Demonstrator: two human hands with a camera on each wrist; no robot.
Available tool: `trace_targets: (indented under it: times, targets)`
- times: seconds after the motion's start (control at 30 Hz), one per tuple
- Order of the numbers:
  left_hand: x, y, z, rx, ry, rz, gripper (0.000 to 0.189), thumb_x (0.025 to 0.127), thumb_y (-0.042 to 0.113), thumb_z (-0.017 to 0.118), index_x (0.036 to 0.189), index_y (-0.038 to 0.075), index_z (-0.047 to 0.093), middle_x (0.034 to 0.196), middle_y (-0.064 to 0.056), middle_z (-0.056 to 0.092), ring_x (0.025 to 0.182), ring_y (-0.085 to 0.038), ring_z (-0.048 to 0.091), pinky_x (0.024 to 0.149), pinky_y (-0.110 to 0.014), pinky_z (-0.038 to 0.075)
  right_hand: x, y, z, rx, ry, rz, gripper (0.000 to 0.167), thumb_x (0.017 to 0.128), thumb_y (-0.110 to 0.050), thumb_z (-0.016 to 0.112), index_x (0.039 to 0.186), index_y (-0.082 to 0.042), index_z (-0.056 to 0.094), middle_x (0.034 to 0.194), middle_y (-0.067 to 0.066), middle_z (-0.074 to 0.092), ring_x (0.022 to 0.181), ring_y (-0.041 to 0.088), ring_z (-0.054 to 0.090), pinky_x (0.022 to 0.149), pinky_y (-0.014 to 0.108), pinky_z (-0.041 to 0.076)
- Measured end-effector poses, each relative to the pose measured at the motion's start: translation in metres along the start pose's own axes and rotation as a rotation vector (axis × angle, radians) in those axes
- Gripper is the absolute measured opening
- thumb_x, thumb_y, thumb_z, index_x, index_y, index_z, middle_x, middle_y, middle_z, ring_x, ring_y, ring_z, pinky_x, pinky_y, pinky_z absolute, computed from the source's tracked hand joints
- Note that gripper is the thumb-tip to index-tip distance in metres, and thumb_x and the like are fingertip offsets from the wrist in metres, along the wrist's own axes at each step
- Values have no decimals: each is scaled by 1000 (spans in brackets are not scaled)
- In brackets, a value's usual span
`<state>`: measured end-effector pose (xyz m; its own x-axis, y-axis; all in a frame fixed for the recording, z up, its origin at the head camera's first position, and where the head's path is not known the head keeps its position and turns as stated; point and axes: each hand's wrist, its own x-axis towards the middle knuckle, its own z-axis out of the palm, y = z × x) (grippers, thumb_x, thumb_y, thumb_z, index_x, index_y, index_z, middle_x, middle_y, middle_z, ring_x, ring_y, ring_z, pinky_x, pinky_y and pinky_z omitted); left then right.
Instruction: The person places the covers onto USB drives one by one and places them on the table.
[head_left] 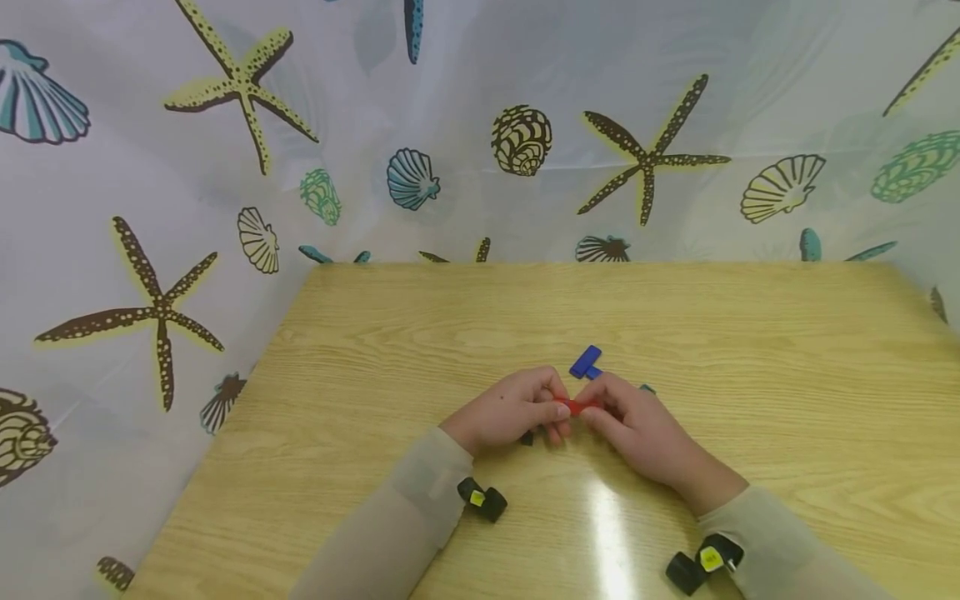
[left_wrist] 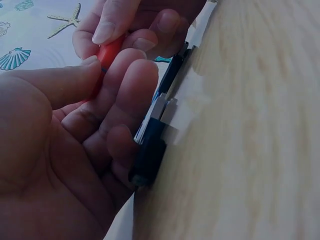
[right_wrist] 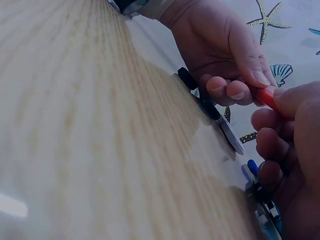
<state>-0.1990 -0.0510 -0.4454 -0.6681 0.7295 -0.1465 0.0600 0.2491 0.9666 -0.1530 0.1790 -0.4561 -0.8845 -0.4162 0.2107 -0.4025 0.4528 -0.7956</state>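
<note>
Both hands meet over the table around a small red stick-shaped piece. My left hand pinches its left end between thumb and fingers. The other end is pinched by my right hand. In the left wrist view a dark line crosses the red piece; fingers cover most of it, and I cannot tell its exact kind. Just beyond the hands lies a blue bar-shaped piece with a smaller blue piece at its side. Below the left fingers, a black piece with a silver end lies on the table.
A teal piece peeks out behind the right hand. Low in the right wrist view lie a black-and-silver piece and a separate black piece. The wooden table ends at a curtain printed with shells and starfish.
</note>
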Motion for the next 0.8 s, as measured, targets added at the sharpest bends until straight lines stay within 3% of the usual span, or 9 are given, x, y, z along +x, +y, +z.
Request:
trace_targets:
  times: [0.3, 0.5, 0.67, 0.8]
  targets:
    - [1, -1, 2, 64, 79, -6, 11, 103, 26, 60, 105, 15, 60, 89, -8, 73, 78, -24, 69, 73, -35, 57, -1, 1, 0, 1, 30, -2, 13, 102, -18, 62, 113, -25, 61, 78, -4, 62, 65, 11, 54, 61, 29, 46]
    - [-1, 0, -2, 109, 168, -27, 10, 103, 30, 60, 104, 22, 65, 79, -8, 66, 66, -19, 57, 62, -31, 48, -1, -1, -2, -47, 62, 20, 13, 102, -21, 63, 114, -27, 61, 78, -5, 63, 64, 11, 52, 60, 29, 44]
    - [-2, 1, -4, 100, 222, -37, 11, 103, 29, 59, 105, 20, 66, 74, -11, 59, 63, -21, 53, 60, -31, 44, -1, 4, -6, -76, 91, 72, 12, 104, -23, 60, 115, -23, 62, 84, -4, 66, 69, 14, 55, 63, 30, 45]
    - [-4, 2, -5, 94, 247, -49, 16, 104, 28, 59, 107, 14, 67, 77, -13, 61, 65, -23, 54, 61, -32, 45, 1, 10, -11, -95, 129, 128, 14, 105, -26, 57, 117, -21, 61, 85, -2, 67, 69, 17, 56, 61, 32, 45]
